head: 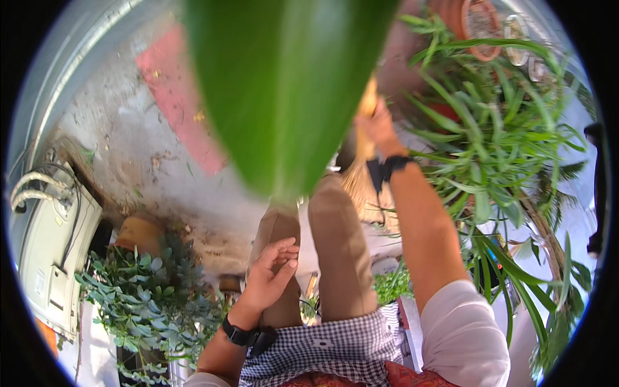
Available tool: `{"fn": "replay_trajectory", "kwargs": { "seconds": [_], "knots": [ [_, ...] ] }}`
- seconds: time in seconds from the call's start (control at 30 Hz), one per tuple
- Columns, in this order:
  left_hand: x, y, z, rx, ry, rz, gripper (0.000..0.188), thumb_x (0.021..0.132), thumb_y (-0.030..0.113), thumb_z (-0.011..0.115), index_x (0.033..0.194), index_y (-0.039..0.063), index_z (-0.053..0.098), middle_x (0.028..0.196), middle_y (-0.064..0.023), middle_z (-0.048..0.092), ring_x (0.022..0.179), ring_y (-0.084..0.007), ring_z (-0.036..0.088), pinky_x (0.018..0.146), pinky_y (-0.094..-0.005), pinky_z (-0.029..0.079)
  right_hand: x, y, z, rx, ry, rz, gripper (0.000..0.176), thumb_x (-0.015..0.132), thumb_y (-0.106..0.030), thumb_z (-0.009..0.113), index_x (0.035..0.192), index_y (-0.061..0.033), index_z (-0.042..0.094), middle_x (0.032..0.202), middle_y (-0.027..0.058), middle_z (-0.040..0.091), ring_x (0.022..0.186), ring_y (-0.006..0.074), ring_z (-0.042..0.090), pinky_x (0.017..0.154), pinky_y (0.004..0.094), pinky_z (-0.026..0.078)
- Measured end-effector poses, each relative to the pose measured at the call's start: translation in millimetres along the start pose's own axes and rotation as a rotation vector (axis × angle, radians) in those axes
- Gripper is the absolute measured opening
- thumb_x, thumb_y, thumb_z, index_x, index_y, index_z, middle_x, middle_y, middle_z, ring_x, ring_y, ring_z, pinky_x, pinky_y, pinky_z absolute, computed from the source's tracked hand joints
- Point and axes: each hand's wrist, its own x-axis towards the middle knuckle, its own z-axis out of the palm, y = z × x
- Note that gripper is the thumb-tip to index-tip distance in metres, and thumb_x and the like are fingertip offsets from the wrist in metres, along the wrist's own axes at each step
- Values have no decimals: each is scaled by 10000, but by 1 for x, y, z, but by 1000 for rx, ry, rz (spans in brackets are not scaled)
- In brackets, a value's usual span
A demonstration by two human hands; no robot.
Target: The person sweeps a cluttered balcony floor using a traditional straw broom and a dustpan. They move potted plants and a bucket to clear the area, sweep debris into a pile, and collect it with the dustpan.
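Observation:
My right hand grips the yellowish handle end of a straw broom, whose bristles spread downward beside my right knee. A black strap with a dangling tab circles that wrist. My left hand hovers over my left thigh with its fingers loosely curved, holding nothing. A black band with a small device sits on the left wrist. Very near the camera, a large blurred green leaf covers the upper middle of the view and hides part of the floor and possibly part of the broom.
Long-leaved potted plants crowd the right side, with a terracotta pot above. At left are a leafy shrub, a brown pot and a pale outdoor appliance with hoses. Dirt and scraps lie on the concrete floor and red strip.

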Motion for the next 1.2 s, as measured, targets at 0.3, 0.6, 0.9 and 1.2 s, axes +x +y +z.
{"fn": "replay_trajectory", "kwargs": {
  "seconds": [0.3,0.6,0.9,1.2],
  "knots": [
    [-119,108,-30,-543,-200,-293,773,916,665,201,1348,53,392,1192,-168,595,898,-243,661,724,-330,552,-285,-203,10,-585,-103,-438,375,633,-167,753,953,-73,581,871,108,605,879,322,537,802,401,461],
    [-391,240,-26,-997,-619,-215,1024,779,776,391,1464,53,152,1404,-374,250,903,-502,612,672,-510,575,-521,-403,69,-542,-72,-1106,261,644,-117,691,887,-101,597,894,31,573,831,243,537,708,344,474],
    [-447,227,-19,-314,-314,88,601,885,142,558,1415,78,281,1192,-110,541,727,-123,576,619,-267,550,-504,-378,98,-809,-95,-1186,365,721,-113,631,1075,-105,542,1070,42,533,1040,275,512,824,372,458],
    [-332,220,53,241,-310,177,761,798,126,641,1428,52,221,1058,-121,560,841,-192,589,713,-312,520,-468,-353,20,87,-534,294,504,844,-197,646,1254,-55,391,1121,108,567,957,256,606,818,462,507]
  ]
}}
